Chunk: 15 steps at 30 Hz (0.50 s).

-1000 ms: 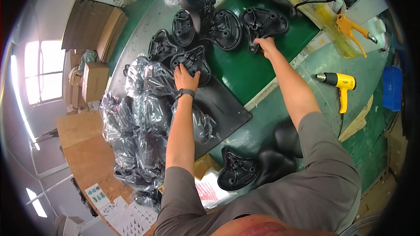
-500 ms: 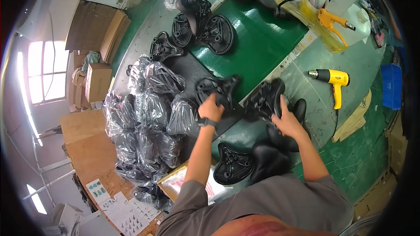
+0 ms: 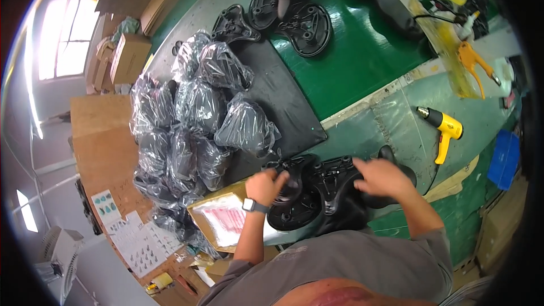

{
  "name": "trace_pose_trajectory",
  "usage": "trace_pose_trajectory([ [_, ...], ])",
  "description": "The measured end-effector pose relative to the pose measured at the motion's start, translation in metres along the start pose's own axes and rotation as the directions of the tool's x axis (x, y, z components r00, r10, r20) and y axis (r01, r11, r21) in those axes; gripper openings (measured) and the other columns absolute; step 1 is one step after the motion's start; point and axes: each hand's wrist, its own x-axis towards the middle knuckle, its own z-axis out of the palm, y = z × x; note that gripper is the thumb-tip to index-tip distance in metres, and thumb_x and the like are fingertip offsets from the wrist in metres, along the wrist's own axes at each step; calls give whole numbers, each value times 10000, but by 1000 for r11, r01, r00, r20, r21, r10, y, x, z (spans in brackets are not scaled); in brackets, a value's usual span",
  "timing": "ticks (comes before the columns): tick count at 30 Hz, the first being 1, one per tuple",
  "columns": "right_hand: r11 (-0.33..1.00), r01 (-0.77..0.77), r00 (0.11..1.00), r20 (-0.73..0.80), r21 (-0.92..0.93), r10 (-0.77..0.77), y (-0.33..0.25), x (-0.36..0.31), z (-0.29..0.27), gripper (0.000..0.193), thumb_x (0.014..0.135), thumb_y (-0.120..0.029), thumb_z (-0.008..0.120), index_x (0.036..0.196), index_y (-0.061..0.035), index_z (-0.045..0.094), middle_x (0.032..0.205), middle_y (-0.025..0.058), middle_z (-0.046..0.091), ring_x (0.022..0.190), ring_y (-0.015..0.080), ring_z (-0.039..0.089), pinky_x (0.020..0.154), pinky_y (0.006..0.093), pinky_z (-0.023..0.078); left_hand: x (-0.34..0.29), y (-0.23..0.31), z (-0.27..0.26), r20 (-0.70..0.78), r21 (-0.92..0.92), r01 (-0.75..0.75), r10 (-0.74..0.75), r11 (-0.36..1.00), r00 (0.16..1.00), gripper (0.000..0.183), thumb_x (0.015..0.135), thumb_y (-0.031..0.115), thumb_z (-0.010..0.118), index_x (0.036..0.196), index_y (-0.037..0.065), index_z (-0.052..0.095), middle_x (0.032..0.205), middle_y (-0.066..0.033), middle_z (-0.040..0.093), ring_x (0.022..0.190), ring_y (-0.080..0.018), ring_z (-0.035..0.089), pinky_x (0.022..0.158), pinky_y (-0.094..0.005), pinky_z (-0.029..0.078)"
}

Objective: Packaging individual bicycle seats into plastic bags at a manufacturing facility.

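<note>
Near my body, my left hand (image 3: 265, 187) grips a black bicycle saddle (image 3: 293, 171) by its edge, the saddle's underside facing up. My right hand (image 3: 383, 179) holds a second black saddle (image 3: 331, 177) at its side, thumb and fingers on the rim, also underside up. The two saddles are side by side, above another upturned saddle (image 3: 294, 211) that they partly cover. More black saddle surface shows under and beside my right hand. Beyond, several saddles wrapped in clear plastic (image 3: 199, 105) are piled at the left of the bench.
Loose unwrapped saddles (image 3: 306, 27) lie at the far side by a black mat (image 3: 283, 96). A yellow heat gun (image 3: 445, 130) rests on the right, an orange air gun (image 3: 473, 65) behind it. An open carton with plastic bags (image 3: 218, 221) stands at my left forearm.
Both hands have drawn their saddles toward my body, off the mat and the bench's middle. The view has shifted, so the far saddles and the tools appear further right.
</note>
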Motion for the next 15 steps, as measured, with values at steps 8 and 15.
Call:
trace_pose_trajectory([
  [8,912,131,629,-679,-388,-379,11,236,-124,700,905,-265,785,1474,24,498,1259,193,643,1253,370,579,1053,469,499,198,-105,29,-614,-10,123,-103,992,783,864,952,568,683,1564,2,452,1652,-256,399,1543,-427,354,1267,-583,255],
  [15,661,-166,730,-542,-732,-417,51,380,-172,869,943,-480,720,1599,-8,398,1134,169,735,1193,362,617,1203,533,355,245,-121,50,-647,-258,17,-186,966,739,594,973,485,663,1378,51,636,1396,-212,657,1268,-408,628,1061,-491,501],
])
